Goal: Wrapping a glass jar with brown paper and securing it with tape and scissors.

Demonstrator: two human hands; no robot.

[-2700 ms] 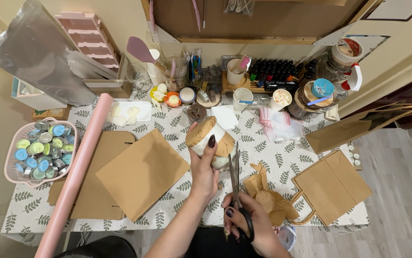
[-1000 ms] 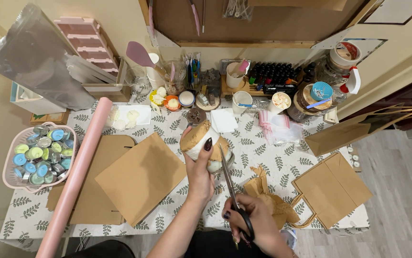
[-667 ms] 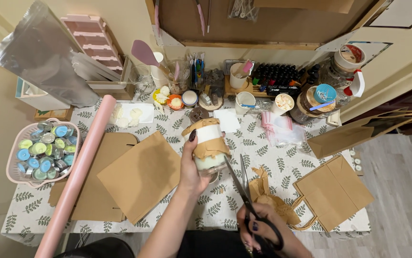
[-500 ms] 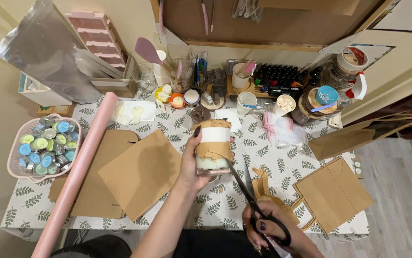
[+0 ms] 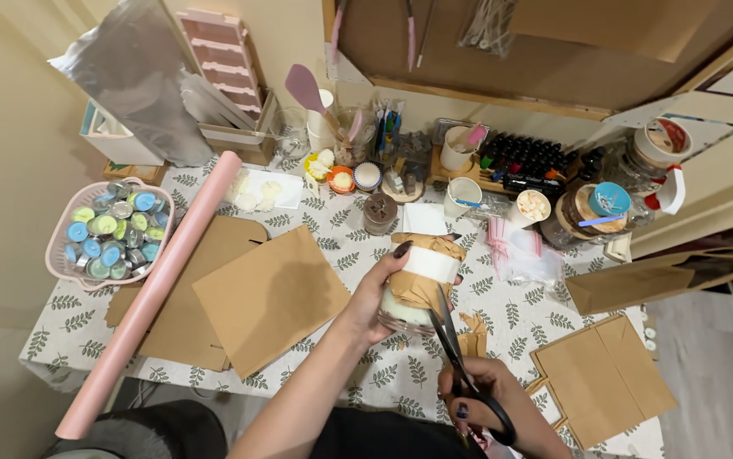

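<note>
My left hand grips a glass candle jar with white wax, held upright above the table. Brown kraft paper wraps its top and middle. My right hand holds black scissors by the handles. Their blades point up and touch the lower edge of the paper wrap on the jar's right side. A scrap of brown paper lies on the tablecloth just below the jar.
Flat brown paper bags and a long pink roll lie at the left. A pink basket of coloured tins sits far left. More brown bags lie at the right. Jars, cups and bottles crowd the table's back edge.
The jar has been turned from lying tilted to upright in my left hand. My right hand has dropped lower and brought the scissor blades up against the paper wrap.
</note>
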